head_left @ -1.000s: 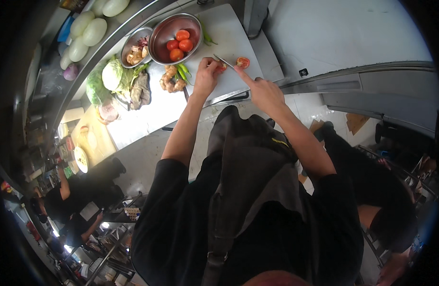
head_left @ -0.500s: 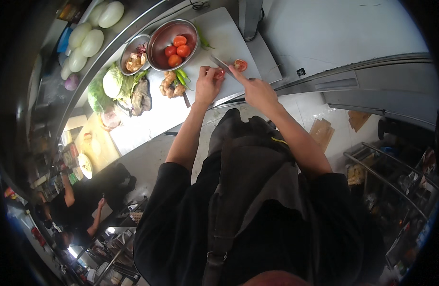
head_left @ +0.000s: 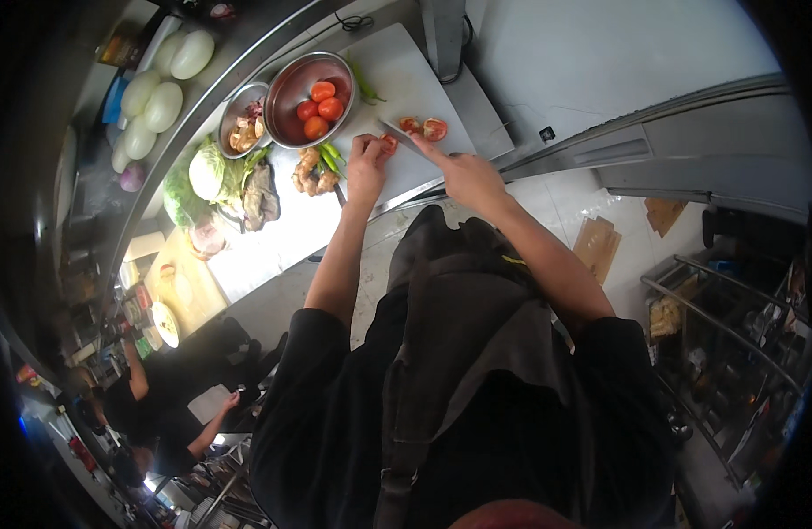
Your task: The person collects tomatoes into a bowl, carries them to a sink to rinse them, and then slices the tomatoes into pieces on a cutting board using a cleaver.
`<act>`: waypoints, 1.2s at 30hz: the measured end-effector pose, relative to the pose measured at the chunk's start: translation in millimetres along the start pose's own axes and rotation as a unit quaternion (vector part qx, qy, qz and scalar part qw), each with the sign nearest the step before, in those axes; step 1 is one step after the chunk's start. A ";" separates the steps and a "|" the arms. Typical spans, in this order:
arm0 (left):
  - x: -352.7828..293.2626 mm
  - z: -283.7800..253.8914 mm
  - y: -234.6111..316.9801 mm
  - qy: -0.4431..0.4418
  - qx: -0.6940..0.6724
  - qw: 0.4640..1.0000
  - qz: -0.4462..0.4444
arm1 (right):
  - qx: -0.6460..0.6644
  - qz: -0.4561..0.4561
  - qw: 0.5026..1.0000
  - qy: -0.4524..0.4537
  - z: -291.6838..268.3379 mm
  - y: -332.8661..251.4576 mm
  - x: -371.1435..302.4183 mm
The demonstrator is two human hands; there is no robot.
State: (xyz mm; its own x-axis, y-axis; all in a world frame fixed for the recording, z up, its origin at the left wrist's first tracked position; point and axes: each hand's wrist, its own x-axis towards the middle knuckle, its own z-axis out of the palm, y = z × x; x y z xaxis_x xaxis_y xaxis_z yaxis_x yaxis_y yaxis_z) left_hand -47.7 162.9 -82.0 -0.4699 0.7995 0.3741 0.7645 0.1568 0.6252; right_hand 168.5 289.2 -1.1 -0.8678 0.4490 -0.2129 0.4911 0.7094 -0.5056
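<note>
My right hand (head_left: 473, 182) grips a kitchen knife (head_left: 412, 142), its blade angled up and left over the white cutting board (head_left: 394, 72). Closed on a piece of cut tomato (head_left: 388, 144), my left hand (head_left: 367, 165) rests left of the blade. Two cut tomato pieces, red flesh showing, lie beyond the knife; the larger tomato half (head_left: 435, 130) is on the right. Whole tomatoes (head_left: 323, 91) sit in a steel bowl (head_left: 269, 108) to the left of the board. A green chili (head_left: 364, 81) lies by the bowl.
Left of my hands are ginger (head_left: 313, 173), green peppers (head_left: 333, 157), a smaller bowl (head_left: 232, 115), a cabbage (head_left: 211, 174) and dark mushroom-like pieces (head_left: 261, 198). White onions (head_left: 163, 108) line the shelf. Co-workers (head_left: 159, 423) stand at lower left. A metal post (head_left: 442, 40) rises behind the board.
Another cut tomato piece now lies beside the one on the right of the blade. Both hands and the knife have shifted slightly left in the picture, and the whole view has moved a little.
</note>
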 end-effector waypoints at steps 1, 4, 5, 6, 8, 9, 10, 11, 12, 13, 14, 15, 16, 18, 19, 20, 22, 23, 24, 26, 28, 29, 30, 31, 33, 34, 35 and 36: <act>3.2 0.6 1.9 -0.002 -0.003 1.000 0.003 | -0.027 -0.024 0.999 0.003 -1.4 -1.0 -2.4; 14.4 10.7 8.6 -0.039 0.022 0.999 0.009 | -0.065 -0.011 0.998 0.021 -15.5 -3.7 -12.9; 16.6 7.9 4.4 -0.047 0.076 0.996 0.029 | -0.040 -0.031 0.999 0.019 -16.4 -10.0 -14.6; 16.6 13.0 0.3 -0.082 0.093 0.992 0.009 | -0.028 -0.027 0.999 0.021 -20.7 -5.1 -19.5; 41.3 64.9 6.8 -0.080 0.003 0.997 -0.025 | -0.018 0.003 0.999 0.033 -38.6 26.2 -6.4; 38.2 72.3 -1.9 -0.076 0.047 0.996 -0.025 | 0.020 -0.006 0.999 0.037 -18.5 19.1 -4.2; 29.5 65.5 -36.4 -0.062 0.004 0.997 0.034 | 0.056 -0.025 0.997 0.040 -0.3 5.6 -0.1; -7.3 29.1 -19.1 -0.113 0.067 0.990 0.053 | 0.115 -0.007 0.992 0.055 28.2 12.9 -7.4; -7.3 22.6 -4.3 -0.077 0.029 0.996 0.032 | 0.094 -0.008 0.995 0.037 25.7 12.8 -1.7; -3.9 19.5 3.3 -0.077 0.012 0.997 0.020 | 0.070 -0.008 0.997 0.020 22.9 12.1 3.9; -2.3 20.2 -2.8 -0.079 0.021 0.996 -0.018 | 0.070 -0.032 0.995 0.071 37.0 19.1 18.3; 0.9 18.0 -11.7 -0.086 0.036 0.994 -0.061 | 0.084 -0.029 0.993 0.078 25.1 16.9 15.8; 6.3 16.3 -7.2 -0.082 0.035 0.995 -0.046 | 0.095 -0.039 0.990 0.101 26.6 17.5 17.3; 1.7 16.8 3.1 0.011 0.118 0.992 -0.044 | 0.103 -0.050 0.985 0.130 22.1 18.1 14.9; 6.6 19.5 5.7 0.014 0.116 0.992 -0.037 | 0.131 -0.018 0.983 0.129 18.7 15.4 7.8; 11.3 25.3 8.5 0.034 0.138 0.988 0.055 | 0.162 0.015 0.979 0.122 14.2 12.5 0.9; 21.2 42.1 39.4 0.019 0.148 0.974 0.168 | 0.193 0.030 0.965 0.173 8.3 21.0 -13.0; 27.8 50.2 46.6 0.020 0.149 0.975 0.167 | 0.219 0.038 0.950 0.221 1.1 25.8 -19.3; 32.8 56.3 43.8 -0.037 0.188 0.969 0.159 | 0.225 0.055 0.956 0.179 -21.7 21.9 -29.4; 40.4 75.4 33.6 -0.117 0.194 0.963 0.144 | 0.223 0.067 0.955 0.185 -29.8 27.9 -38.9; 49.2 77.7 34.1 -0.123 0.198 0.964 0.127 | 0.231 0.114 0.958 0.126 -53.5 22.5 -44.6; 50.8 80.3 38.4 -0.139 0.199 0.963 0.120 | 0.194 0.134 0.961 0.146 -33.2 36.7 -35.6; 52.6 75.8 27.6 -0.110 0.182 0.967 0.139 | 0.231 0.110 0.957 0.140 -36.3 34.9 -36.0; 54.2 73.6 54.5 -0.126 0.128 0.976 0.122 | 0.264 0.087 0.935 0.222 -4.5 58.3 -36.6; 46.4 44.6 24.3 -0.036 0.082 0.993 0.076 | 0.224 0.091 0.945 0.222 0.1 47.9 -24.8; 39.5 31.0 36.4 0.001 0.035 0.999 0.017 | 0.265 0.093 0.935 0.217 -1.5 48.6 -36.9; 32.0 18.5 47.9 0.022 0.000 0.998 -0.057 | 0.269 0.102 0.927 0.239 13.1 58.9 -39.3; 20.4 7.1 35.0 0.031 -0.002 0.994 -0.102 | 0.251 0.145 0.937 0.193 9.0 52.9 -43.4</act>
State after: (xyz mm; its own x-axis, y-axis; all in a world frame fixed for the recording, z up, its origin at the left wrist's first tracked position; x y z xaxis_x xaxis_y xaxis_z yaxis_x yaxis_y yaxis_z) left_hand -27.4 188.8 -57.4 -0.6412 0.7141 0.2810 0.6487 0.3088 0.6956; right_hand 231.4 302.3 -26.0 -0.5638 0.8153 -0.1318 0.5195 0.2260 -0.8240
